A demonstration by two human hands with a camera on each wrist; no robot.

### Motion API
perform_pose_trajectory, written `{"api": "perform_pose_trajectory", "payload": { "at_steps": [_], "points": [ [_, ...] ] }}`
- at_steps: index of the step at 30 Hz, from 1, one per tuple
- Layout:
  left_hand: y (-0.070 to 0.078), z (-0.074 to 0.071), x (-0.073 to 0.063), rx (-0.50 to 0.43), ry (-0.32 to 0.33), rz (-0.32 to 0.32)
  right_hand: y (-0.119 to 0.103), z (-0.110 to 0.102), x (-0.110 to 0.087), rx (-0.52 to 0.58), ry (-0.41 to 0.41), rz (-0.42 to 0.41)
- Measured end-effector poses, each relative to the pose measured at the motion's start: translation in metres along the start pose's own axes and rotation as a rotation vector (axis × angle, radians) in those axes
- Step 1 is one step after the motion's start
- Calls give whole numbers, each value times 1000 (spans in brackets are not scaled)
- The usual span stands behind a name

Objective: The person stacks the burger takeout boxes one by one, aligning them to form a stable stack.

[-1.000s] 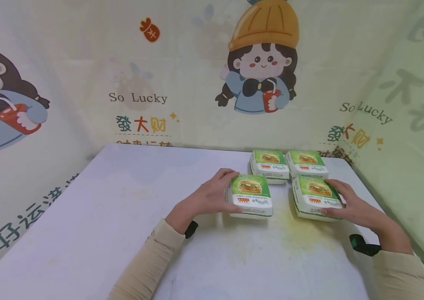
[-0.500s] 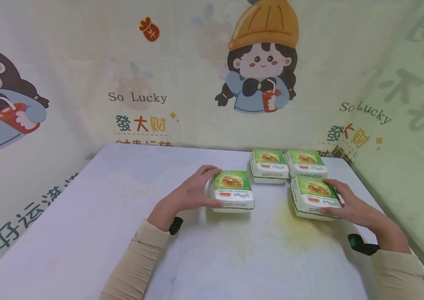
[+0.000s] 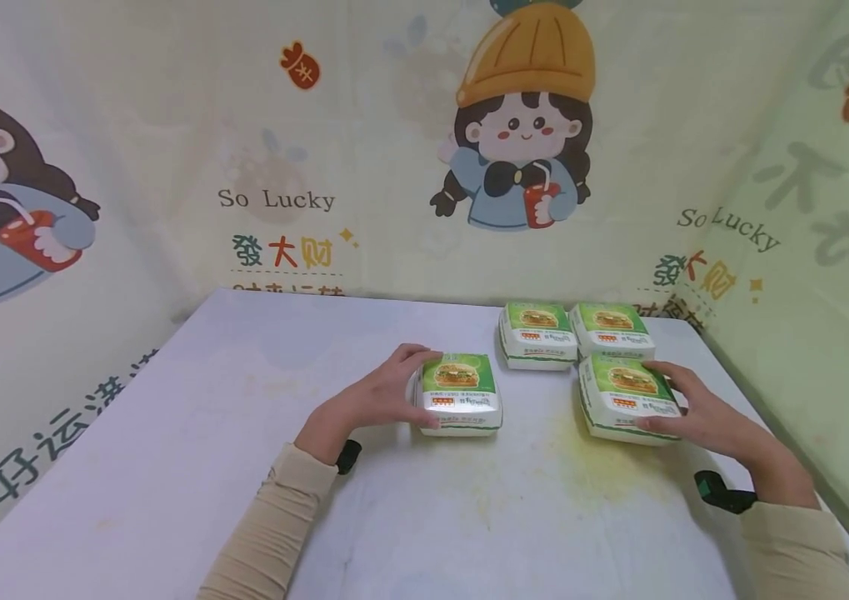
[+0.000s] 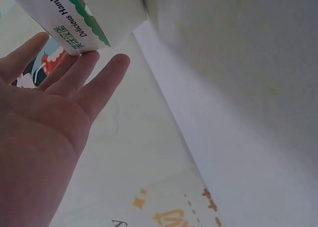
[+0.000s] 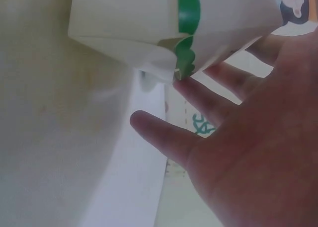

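Observation:
My left hand [image 3: 375,396] grips a green-and-white burger box [image 3: 460,396] from its left side, thumb at the front and fingers at the back. The left wrist view shows the fingers against the side of this box [image 4: 79,18], lettered "Delicious Hamburger" in part. My right hand [image 3: 709,417] holds a second burger box [image 3: 626,402] by its right side, thumb in front. In the right wrist view, fingertips touch the box [image 5: 134,18] while one finger stands apart from it. Whether the left box rests fully on the table is hard to tell.
Two more burger boxes stand side by side at the back: one on the left [image 3: 538,337] and one on the right [image 3: 611,329], just behind the right-hand box. They sit on a white table [image 3: 424,517] against a printed cloth backdrop [image 3: 387,150].
My left hand has carried its box to the left, away from the other boxes, then slightly lower. My right hand has stayed on its box, nearly still.

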State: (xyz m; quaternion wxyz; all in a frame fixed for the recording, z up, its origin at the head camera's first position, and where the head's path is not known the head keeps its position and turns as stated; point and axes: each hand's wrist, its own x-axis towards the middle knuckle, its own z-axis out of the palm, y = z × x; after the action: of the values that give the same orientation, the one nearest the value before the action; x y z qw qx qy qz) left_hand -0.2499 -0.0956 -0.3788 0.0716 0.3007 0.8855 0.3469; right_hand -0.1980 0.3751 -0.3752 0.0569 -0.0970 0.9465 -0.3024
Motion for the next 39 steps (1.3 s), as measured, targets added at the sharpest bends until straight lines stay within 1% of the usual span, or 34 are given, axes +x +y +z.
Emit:
{"api": "perform_pose_trajectory", "payload": {
  "at_steps": [6, 12, 18, 26, 30, 35, 39],
  "points": [
    [-1, -1, 0, 10, 2, 17, -2, -2, 0, -1, 6, -10],
    [-2, -2, 0, 8, 6, 11, -8, -7, -4, -5, 30, -55],
    [-1, -4, 0, 3, 12, 2, -18, -12, -5, -9, 60, -95],
    [-2, -3, 1, 16, 6, -4, -33, -14, -6, -4, 114, -117],
    [-2, -3, 1, 17, 3, -8, -44, -12, -2, 1, 144, -146],
    [-2, -2, 1, 17, 1, -20, -65, -9, 8, 37, 136, -156],
    [-3, -2, 1, 15, -2, -21, -81, -3, 19, 79, 125, -169]
  ]
}}
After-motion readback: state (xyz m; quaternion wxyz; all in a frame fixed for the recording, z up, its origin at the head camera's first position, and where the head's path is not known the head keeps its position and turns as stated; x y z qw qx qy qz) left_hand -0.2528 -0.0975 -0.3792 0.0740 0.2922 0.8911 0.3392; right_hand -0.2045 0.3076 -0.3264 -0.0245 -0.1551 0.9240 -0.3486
